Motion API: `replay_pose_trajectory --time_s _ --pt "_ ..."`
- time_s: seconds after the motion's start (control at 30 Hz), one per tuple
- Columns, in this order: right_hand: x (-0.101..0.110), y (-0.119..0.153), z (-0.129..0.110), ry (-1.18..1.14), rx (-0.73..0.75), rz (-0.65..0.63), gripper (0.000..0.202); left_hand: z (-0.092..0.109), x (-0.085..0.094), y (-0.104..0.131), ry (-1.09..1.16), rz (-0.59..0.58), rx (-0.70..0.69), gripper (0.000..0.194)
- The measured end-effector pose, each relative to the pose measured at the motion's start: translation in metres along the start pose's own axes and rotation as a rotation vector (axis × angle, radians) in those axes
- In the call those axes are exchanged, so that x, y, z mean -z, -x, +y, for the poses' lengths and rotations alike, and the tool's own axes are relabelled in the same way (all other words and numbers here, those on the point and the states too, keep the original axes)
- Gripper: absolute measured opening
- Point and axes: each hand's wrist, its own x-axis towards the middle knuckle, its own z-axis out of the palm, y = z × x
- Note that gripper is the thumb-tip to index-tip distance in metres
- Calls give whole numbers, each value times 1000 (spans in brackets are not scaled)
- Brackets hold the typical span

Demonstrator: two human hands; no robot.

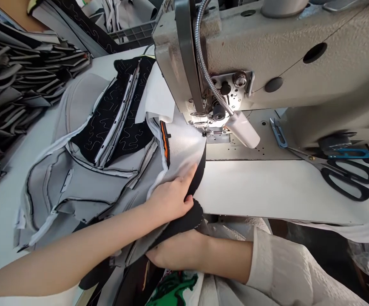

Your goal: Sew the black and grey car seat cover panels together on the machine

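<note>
A padded, sewn fabric cover [101, 185] in grey and black, with several seams and white edging, lies spread left of the sewing machine [184, 55]. Its white mesh part [184, 144] reaches the presser foot [203, 131] at one corner. On this mesh, near its right edge, rests my left hand [170, 197], index finger stretched out and thumb apart over the black border. Lower down, my right hand [181, 250] holds the hanging black edge of the cover, its fingertips hidden under the cloth. An orange and black strip [164, 142] shows beside the mesh.
Large black-handled scissors [340, 170] and blue thread snips [278, 132] lie right of the needle area. Further right are more blue-handled snips [350, 153]. A tall stack of grey and black pieces [18, 72] stands at left. Behind is a grey crate [136, 32] with fabric.
</note>
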Motion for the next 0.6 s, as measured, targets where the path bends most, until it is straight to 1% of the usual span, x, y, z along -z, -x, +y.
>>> replay_pose_trajectory --time_s 0.03,0.1,0.17,0.2,0.23,0.27,0.33,0.37,0.4,0.43,0.47,0.5,0.53,0.57,0.6 --pt "4 6 -1 48 47 5 18 0 1 2 -55 -9 6 81" --pt "12 20 1 90 92 56 26 -1 4 9 -183 -34 23 80" --pt "23 37 9 65 119 106 31 -10 7 19 -270 -49 45 80" --pt "29 47 15 34 114 141 31 -18 10 23 -259 -48 48 79" --pt "36 56 22 3 85 194 28 -28 15 27 -186 -44 41 77" --pt "42 63 29 -13 33 276 24 -39 22 29 -45 -38 18 74" --pt "54 68 42 27 -136 456 18 -60 41 32 364 -26 -32 68" --pt "58 65 47 79 -210 503 19 -68 52 33 568 -22 -45 66" --pt "58 58 51 136 -265 501 28 -72 62 34 732 -21 -48 66" --pt "55 47 52 183 -285 459 40 -73 71 34 846 -24 -52 67" --pt "49 34 49 211 -273 381 51 -70 78 35 905 -32 -61 68" --pt "41 20 43 211 -238 297 57 -64 81 35 918 -40 -80 70" --pt "31 6 33 209 -207 225 56 -56 80 36 893 -51 -113 71" --pt "20 -7 20 198 -190 164 53 -47 75 36 832 -55 -145 73" --pt "11 -16 5 186 -190 134 48 -37 67 35 742 -53 -166 73"
